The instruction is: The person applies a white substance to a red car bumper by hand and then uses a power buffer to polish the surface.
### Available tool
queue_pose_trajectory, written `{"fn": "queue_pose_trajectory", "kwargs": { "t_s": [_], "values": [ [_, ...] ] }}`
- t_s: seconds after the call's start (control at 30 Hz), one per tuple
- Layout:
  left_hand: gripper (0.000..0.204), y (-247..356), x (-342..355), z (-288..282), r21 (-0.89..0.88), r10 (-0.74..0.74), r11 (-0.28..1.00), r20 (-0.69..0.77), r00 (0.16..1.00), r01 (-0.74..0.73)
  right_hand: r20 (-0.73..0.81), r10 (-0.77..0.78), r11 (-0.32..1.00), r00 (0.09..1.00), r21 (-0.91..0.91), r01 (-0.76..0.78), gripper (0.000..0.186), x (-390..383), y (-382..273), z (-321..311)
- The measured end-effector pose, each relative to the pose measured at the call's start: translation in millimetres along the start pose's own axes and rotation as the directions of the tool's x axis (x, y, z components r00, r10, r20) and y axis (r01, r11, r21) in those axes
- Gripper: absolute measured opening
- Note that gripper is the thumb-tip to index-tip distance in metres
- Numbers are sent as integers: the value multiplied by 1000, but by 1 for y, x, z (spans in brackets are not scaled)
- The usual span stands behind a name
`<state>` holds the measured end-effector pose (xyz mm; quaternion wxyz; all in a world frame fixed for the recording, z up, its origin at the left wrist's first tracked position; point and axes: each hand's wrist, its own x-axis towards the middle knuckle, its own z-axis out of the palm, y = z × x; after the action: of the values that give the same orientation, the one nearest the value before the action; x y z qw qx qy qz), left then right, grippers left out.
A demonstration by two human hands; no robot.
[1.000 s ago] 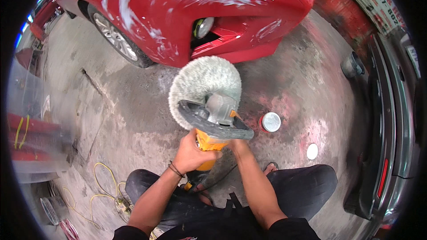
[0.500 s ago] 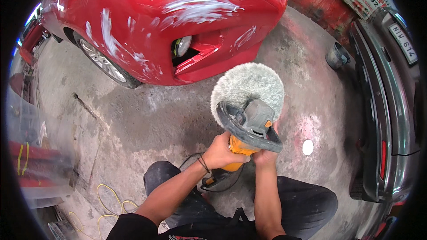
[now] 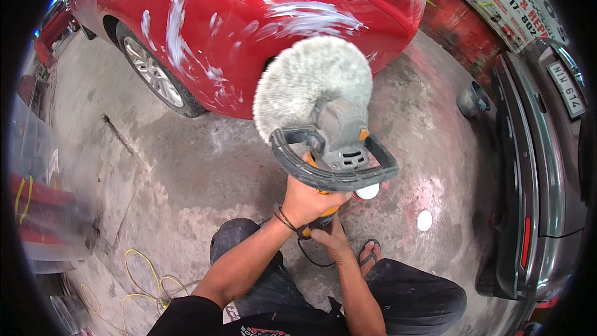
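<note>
Item: grey-and-orange electric polisher [image 3: 339, 149] with shaggy grey wool pad [image 3: 311, 81], centre frame, raised before the red car body [image 3: 249, 31] smeared white.

Left hand [image 3: 308, 202] wrapped tight round the orange grip, bearing the weight; right hand [image 3: 333, 239] closed beneath its rear end, near the cord, steadying.

Yellow cable [image 3: 140, 280] lower left.

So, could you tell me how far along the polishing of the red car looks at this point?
Done: white compound is smeared over the red car, on bumper and fender. In hand: the left hand and right hand grip the polisher, its wool pad held up off the paint. Left: the smears are unbuffed, so nearly all the polishing seems to remain.
</note>
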<state>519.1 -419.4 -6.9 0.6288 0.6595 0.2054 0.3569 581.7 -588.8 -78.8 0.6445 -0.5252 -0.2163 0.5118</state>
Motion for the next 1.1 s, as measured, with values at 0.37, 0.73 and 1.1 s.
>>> {"fn": "queue_pose_trajectory", "kwargs": {
  "t_s": [0.37,0.73,1.1],
  "values": [
    [82,-7,15,-9,-149,-56,988,-130,990,36,-208,-370,887,905,-370,277,90,57,3,42],
    [64,13,66,11,317,123,945,-136,983,-74,-162,-257,956,953,99,275,94,106,14,40],
    [85,43,60,22,229,-108,962,-187,976,151,50,-263,956,964,-123,267,93,106,-34,8]
  ]
}}
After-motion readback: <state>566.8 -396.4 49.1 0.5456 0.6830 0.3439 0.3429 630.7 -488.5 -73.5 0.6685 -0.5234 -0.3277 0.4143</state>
